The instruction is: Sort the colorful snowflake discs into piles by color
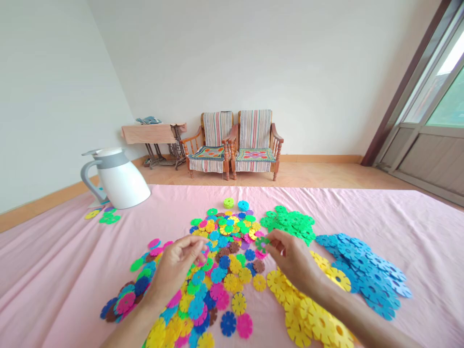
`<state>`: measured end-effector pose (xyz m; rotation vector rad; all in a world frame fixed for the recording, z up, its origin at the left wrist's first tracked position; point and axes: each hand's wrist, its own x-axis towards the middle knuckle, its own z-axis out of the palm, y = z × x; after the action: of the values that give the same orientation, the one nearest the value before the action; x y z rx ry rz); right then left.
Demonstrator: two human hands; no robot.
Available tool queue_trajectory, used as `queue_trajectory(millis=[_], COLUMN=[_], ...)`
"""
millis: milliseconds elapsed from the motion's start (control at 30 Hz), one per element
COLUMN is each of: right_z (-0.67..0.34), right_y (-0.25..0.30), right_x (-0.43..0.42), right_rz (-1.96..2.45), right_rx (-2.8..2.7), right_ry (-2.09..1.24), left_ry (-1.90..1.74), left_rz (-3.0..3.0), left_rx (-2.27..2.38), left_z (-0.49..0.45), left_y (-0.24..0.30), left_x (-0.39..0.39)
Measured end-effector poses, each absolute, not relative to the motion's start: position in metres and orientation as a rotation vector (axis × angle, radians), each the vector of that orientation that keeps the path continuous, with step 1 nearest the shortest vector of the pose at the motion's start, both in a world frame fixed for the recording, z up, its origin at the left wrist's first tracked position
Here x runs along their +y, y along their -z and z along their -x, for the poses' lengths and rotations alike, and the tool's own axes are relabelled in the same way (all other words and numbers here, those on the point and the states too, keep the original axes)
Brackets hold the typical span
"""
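My right hand [290, 253] pinches a green snowflake disc [261, 244] by its edge, above the right side of a mixed pile of colored snowflake discs [224, 261]. Over the left part of that pile, my left hand [181, 258] has its thumb and fingers closed together. A bit of pink shows by its fingertips, but I cannot tell whether it is held or lies behind. Beyond my right hand is a heap of green discs [288, 221]. Yellow discs [308, 309] lie below my right forearm, and blue discs [366, 270] spread to its right.
A white and grey jug [125, 181] stands at the left on the pink cloth [391, 212], with a few loose discs [109, 217] by its base. Small lime [228, 203] and light-blue stacks [243, 206] sit behind the pile. Two wooden chairs [255, 130] stand beyond the table.
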<state>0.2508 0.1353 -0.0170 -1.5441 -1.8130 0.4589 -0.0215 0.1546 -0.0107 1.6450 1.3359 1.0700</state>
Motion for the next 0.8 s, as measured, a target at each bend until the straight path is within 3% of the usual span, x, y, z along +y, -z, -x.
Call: queue_trajectory(millis=[167, 400, 800], right_z=[-0.314, -0.343, -0.188], right_y=[0.031, 0.053, 0.027], right_x=[0.187, 0.205, 0.144], right_rz=[1.701, 1.782, 1.297], right_rx=[-1.651, -1.546, -2.252], right_ry=[-0.242, -0.148, -0.293], left_ry=[-1.435, -1.590, -1.718], left_rz=[-1.367, -1.129, -0.974], left_rx=[1.493, 1.490, 1.489], left_z=[0.062, 0.083, 0.093], left_y=[0.025, 0.033, 0.036], left_x=[0.181, 0.192, 0.197])
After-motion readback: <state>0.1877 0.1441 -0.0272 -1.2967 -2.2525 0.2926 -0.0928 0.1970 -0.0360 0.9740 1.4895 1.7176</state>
